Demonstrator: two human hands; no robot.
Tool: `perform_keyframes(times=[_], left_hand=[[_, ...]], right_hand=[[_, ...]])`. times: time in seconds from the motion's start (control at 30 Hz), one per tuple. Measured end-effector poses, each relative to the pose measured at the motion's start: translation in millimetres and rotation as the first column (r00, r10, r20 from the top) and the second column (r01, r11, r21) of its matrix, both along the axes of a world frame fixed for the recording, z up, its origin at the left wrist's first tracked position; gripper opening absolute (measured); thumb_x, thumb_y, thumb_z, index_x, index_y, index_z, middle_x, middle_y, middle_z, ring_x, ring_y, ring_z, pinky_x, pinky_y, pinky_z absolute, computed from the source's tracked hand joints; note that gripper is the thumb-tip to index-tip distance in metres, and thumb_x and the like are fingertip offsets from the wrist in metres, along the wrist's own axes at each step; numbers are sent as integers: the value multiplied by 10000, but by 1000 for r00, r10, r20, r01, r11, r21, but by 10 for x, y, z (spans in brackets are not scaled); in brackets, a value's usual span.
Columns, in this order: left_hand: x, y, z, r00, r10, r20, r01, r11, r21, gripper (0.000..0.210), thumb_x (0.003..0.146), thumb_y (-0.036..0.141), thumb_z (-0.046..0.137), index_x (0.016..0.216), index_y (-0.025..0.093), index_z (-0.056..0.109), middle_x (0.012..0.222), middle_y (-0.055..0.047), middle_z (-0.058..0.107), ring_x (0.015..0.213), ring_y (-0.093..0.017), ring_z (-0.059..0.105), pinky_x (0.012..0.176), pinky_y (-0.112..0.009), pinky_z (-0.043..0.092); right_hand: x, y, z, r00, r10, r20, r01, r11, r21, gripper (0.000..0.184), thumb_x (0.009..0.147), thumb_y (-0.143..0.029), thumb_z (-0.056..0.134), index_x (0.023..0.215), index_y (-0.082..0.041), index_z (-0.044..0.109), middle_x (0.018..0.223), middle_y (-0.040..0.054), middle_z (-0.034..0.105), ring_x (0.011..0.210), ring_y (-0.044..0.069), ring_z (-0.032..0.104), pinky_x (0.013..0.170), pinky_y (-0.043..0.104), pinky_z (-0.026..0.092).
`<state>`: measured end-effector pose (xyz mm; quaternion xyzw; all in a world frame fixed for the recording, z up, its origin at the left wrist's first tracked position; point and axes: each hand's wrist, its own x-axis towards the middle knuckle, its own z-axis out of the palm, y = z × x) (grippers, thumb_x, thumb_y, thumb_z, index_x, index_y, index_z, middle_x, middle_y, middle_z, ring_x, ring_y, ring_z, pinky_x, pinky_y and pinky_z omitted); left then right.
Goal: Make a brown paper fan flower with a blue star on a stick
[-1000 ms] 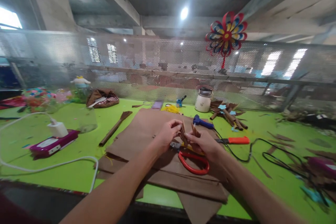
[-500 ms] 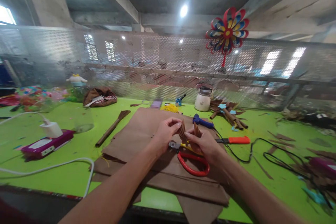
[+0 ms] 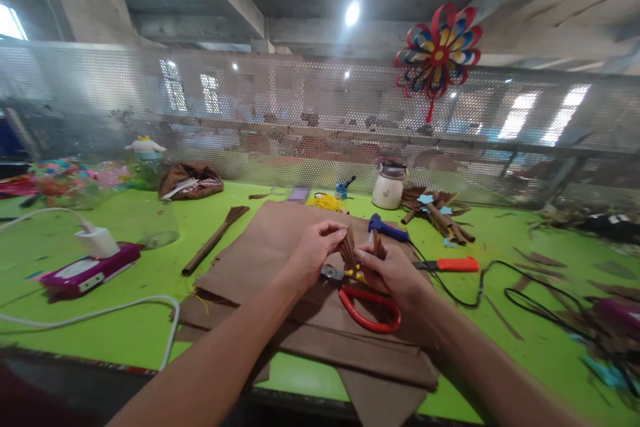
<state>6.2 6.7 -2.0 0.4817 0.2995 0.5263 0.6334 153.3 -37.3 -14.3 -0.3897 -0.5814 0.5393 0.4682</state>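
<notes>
If the left hand [image 3: 320, 250] and right hand [image 3: 393, 272], both pinching pleated brown paper [image 3: 349, 248] just beyond the red-handled scissors [image 3: 354, 310], pull unevenly, its folds could tear or slip open.

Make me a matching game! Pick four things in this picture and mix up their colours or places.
Things:
1. folded paper
2. glue gun
3. jar
4. power strip

Colours or places:
A. white with a dark lid
B. purple
C. between the left hand and the right hand
D. blue

Pairs: 1-C, 2-D, 3-A, 4-B
</notes>
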Motion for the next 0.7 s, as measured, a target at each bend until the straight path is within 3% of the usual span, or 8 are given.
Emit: perform_keyframes(times=[0.2, 0.37, 0.7], left_hand=[[-11, 12, -8, 1000, -17, -20, 17, 1000, 5, 138, 613, 151, 675, 724, 112, 603, 666, -17, 582, 616, -95, 544, 673, -257, 444], [-11, 19, -8, 999, -38, -11, 38, 999, -12, 136, 622, 138, 669, 736, 104, 603, 681, -19, 586, 618, -85, 544, 676, -246, 440], [-22, -27, 42, 993, -111, 32, 113, 990, -80, 181, 572, 146, 715, 711, 105, 605, 655, -1, 573, 604, -72, 529, 637, -213, 410]], right_hand=[[32, 2, -9, 999, 39, 33, -40, 999, 17, 328, 726, -467, 582, 705, -141, 602, 413, -63, 362, 347, 39, 207, 359, 210, 122], [16, -27, 44, 998, -9, 70, 6, 999, 44, 322, 723, -451, 589, 622, -147, 559, 380, -76, 310, 343, 43, 224, 360, 213, 133], [9, -46, 72, 998, -43, 46, 43, 999, 12, 280, 690, -414, 615, 686, -135, 584, 414, -82, 295, 372, 39, 205, 377, 211, 124]])
